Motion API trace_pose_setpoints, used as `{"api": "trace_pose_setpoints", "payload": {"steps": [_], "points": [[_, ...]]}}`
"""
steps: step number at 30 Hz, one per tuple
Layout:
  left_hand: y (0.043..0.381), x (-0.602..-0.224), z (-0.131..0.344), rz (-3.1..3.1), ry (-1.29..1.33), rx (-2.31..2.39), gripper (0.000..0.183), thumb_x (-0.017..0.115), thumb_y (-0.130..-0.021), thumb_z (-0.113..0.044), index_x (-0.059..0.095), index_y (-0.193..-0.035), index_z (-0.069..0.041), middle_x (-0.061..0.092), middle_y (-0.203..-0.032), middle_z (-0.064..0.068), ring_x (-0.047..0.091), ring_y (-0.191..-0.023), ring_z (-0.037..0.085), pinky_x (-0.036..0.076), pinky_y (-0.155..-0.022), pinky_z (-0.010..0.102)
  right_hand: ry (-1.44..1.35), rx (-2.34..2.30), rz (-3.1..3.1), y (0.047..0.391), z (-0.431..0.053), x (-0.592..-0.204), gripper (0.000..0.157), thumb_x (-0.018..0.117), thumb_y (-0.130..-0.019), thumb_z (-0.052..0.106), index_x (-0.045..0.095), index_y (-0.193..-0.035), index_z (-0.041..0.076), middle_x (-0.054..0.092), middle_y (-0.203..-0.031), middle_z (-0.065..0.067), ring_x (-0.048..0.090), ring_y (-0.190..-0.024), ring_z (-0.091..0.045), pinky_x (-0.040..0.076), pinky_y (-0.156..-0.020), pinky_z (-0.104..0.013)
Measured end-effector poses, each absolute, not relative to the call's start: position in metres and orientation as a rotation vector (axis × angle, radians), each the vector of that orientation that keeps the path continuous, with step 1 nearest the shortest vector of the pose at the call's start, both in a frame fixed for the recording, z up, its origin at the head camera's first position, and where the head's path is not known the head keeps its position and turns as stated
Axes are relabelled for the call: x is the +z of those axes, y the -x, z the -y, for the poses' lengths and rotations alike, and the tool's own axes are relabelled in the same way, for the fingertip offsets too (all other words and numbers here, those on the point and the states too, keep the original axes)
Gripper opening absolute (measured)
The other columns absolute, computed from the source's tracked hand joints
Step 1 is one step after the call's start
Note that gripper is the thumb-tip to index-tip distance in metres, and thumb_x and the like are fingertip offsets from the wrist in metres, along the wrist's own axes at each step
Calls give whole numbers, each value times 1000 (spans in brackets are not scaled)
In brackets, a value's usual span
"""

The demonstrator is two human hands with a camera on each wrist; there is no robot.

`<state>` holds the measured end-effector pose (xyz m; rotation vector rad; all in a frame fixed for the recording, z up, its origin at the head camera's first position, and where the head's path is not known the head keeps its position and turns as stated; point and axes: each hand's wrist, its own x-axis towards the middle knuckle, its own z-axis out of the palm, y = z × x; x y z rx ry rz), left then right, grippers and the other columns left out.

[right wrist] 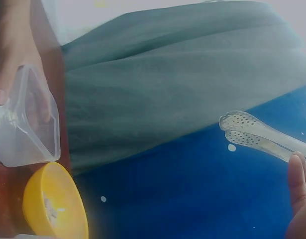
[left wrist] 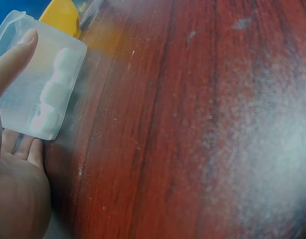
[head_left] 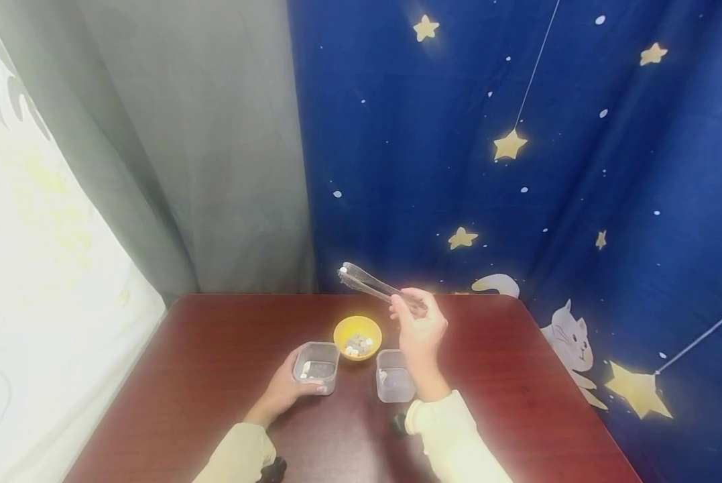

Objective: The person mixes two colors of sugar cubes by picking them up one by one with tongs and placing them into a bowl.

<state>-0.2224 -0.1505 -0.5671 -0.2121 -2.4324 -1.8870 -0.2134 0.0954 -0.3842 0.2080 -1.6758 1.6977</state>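
Behind the table, most of the view is filled by a blue curtain printed with yellow stars, white dots and a pale cat. Beside it, at the left, a grey curtain is hung. Beneath both, a reddish-brown table is seen, with wood grain shown by the left wrist view. Over its near edge, two cream sleeves are extended.

By the left hand, the left container, clear and squarish, is gripped, with the thumb laid against one wall and fingers set at another side. By the right hand, clear tongs are held between thumb and fingers, raised above the table, and their perforated ends are pointed leftward, beyond the yellow bowl. Those ends are brought close together.

The right container, also clear, is placed on the table below the right hand and is partly covered by that forearm. Between and slightly beyond the two containers, the yellow bowl is set upright; the left container is held just beside it.

Within the bowl, grey and white pieces are gathered. Along one side of the left container, several white pieces are lined up. Near the right container's left wall, something small and white is seen. At the tips of the tongs, a small white piece is carried.
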Motion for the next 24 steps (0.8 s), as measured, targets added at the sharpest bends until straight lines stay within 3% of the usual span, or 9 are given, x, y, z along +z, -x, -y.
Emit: {"api": "trace_pose_setpoints", "payload": {"steps": [7,13,16,19,24], "points": [[229,-580,154,2441,220,-1881,99,94,-58,-13,42,-143,-11,58,-126,14,57,-108,30,42,-99,49,-193,1709,1632,215,-102,-383,21,75,-82,-2,66,-98,-10,69,-77,-22,67,-59,-11,55,-53,-24],[230,-582,155,2445,204,-1885,99,94,-58,-13,43,-143,-13,59,-125,12,57,-107,29,42,-98,47,-168,1689,1679,212,-103,-384,23,75,-81,-3,65,-100,-11,70,-82,-23,66,-62,-4,55,-55,-23],[225,-573,152,2425,219,-1912,97,92,-60,-7,42,-143,-7,58,-125,17,57,-108,34,41,-99,50,-147,1685,1705,211,-103,-386,24,75,-81,-3,65,-101,-11,70,-83,-22,67,-62,-6,54,-55,-22],[223,-568,151,2417,226,-1924,97,92,-60,-5,41,-144,-5,57,-125,20,56,-109,37,40,-100,53,-146,1691,1712,213,-103,-393,25,76,-81,0,65,-102,-10,71,-83,-20,69,-63,-18,54,-54,-23],[231,-583,154,2447,216,-1871,99,94,-58,-13,42,-143,-13,59,-125,13,57,-108,29,42,-99,47,-125,1700,1762,209,-100,-393,23,75,-81,-1,65,-101,-9,71,-81,-21,69,-65,-35,55,-55,-26]]}}
